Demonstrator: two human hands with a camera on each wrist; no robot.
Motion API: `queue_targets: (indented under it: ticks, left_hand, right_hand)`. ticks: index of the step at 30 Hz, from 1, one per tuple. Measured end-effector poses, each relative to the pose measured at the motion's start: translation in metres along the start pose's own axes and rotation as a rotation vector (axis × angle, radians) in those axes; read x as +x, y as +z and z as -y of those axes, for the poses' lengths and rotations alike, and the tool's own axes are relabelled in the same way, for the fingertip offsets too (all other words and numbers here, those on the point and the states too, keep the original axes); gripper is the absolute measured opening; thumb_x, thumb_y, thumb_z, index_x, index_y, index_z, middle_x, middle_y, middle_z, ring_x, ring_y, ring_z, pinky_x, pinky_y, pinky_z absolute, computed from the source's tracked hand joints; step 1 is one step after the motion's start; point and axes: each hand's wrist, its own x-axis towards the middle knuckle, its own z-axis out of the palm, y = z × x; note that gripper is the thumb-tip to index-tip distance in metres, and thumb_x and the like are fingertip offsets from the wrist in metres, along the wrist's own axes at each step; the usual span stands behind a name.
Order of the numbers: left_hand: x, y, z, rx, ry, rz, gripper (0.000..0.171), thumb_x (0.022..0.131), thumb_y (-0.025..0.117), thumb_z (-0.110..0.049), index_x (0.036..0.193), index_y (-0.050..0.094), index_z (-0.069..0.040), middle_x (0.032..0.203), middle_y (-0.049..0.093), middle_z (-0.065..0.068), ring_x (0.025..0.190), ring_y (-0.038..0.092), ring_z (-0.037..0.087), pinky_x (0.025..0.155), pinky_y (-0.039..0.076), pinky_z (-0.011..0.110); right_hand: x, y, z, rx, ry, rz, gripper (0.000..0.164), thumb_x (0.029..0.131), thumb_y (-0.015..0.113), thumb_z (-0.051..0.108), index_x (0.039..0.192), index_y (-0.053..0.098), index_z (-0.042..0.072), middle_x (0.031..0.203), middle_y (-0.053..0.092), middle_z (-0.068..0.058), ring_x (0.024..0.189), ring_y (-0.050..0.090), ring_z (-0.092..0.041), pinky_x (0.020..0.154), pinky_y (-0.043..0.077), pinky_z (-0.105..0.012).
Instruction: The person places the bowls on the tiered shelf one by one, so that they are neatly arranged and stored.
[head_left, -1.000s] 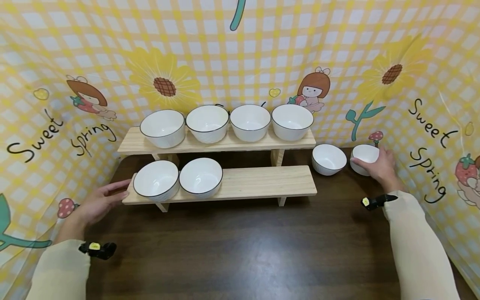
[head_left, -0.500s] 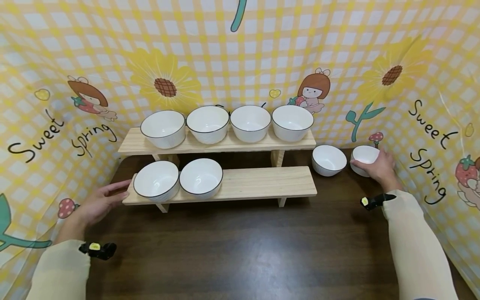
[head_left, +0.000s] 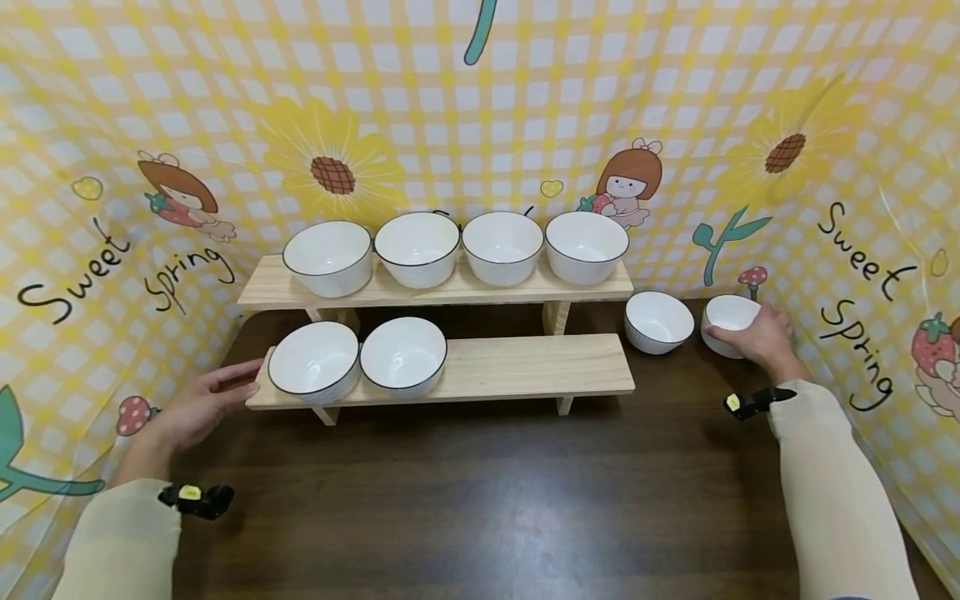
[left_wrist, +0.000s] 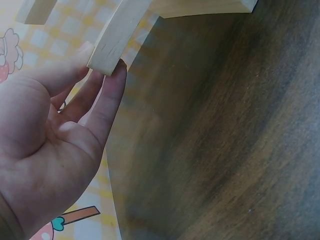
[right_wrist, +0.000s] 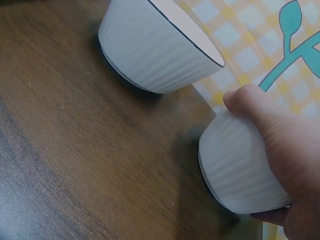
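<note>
At the far right of the table, my right hand [head_left: 770, 337] grips a white bowl [head_left: 729, 312], thumb on the near side of its rim. Its ribbed wall shows in the right wrist view, with the hand [right_wrist: 295, 145] around it and part of the far side hidden. A matching bowl [head_left: 658, 321] with a dark rim stands just left of it. My left hand [head_left: 195, 408] holds the left end of the lower wooden shelf [head_left: 532, 365]. In the left wrist view, thumb and fingers pinch the board's end [left_wrist: 112, 47]. Two larger white bowls [head_left: 313, 358] sit on that shelf's left half.
Behind and higher, an upper wooden shelf [head_left: 450, 292] carries a row of several white bowls [head_left: 327, 257]. Both shelves stand on a dark wooden table [head_left: 480, 500]. A yellow checked cloth [head_left: 487, 125] encloses the back and both sides.
</note>
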Motion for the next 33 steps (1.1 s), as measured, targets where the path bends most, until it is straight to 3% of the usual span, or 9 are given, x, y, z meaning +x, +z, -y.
queue_targets:
  ticks: [12,19,23,27,33]
  left_hand:
    - [0.001,0.001,0.0,0.011,-0.006,-0.005,0.078,0.102,0.061,-0.04,0.16,0.025,-0.002,0.161,0.023,0.032,0.102,0.06,-0.007,0.092,0.052,0.022]
    - [0.0,0.001,-0.002,0.006,0.008,-0.002,0.077,0.103,0.06,-0.04,0.16,0.026,-0.002,0.161,0.022,0.031,0.102,0.059,-0.009,0.088,0.051,0.015]
    - [0.0,-0.001,-0.003,-0.009,0.029,-0.003,0.074,0.103,0.062,-0.037,0.16,0.029,-0.003,0.153,0.041,0.014,0.103,0.06,-0.007,0.088,0.052,0.017]
    - [0.0,-0.003,-0.001,-0.032,0.051,0.001,0.07,0.102,0.063,-0.033,0.159,0.033,-0.006,0.14,0.046,-0.006,0.105,0.061,-0.005,0.089,0.053,0.019]
    - [0.0,-0.001,0.002,-0.028,0.058,-0.003,0.069,0.103,0.063,-0.031,0.159,0.033,-0.005,0.144,0.046,-0.004,0.105,0.06,-0.007,0.089,0.053,0.018]
  right_hand:
    - [0.0,-0.002,-0.004,-0.026,-0.027,-0.01,0.109,0.084,0.075,0.046,0.144,0.019,-0.026,0.133,0.028,-0.051,0.124,0.027,-0.061,0.1,0.034,-0.065]
    - [-0.011,-0.007,-0.011,0.0,-0.091,-0.023,0.102,0.084,0.077,0.041,0.143,0.025,-0.024,0.135,0.029,-0.048,0.123,0.028,-0.06,0.098,0.033,-0.065]
    - [-0.017,-0.014,-0.013,0.0,-0.141,-0.033,0.101,0.083,0.078,0.04,0.142,0.026,-0.023,0.133,0.027,-0.048,0.119,0.031,-0.06,0.093,0.036,-0.067]
    - [-0.025,-0.021,-0.012,0.011,-0.211,-0.041,0.099,0.08,0.082,0.036,0.14,0.028,-0.022,0.13,0.029,-0.048,0.117,0.031,-0.059,0.089,0.037,-0.068]
    - [-0.039,-0.034,-0.004,0.024,-0.27,-0.012,0.107,0.079,0.085,0.032,0.146,0.022,-0.022,0.136,0.024,-0.05,0.12,0.029,-0.061,0.089,0.035,-0.071]
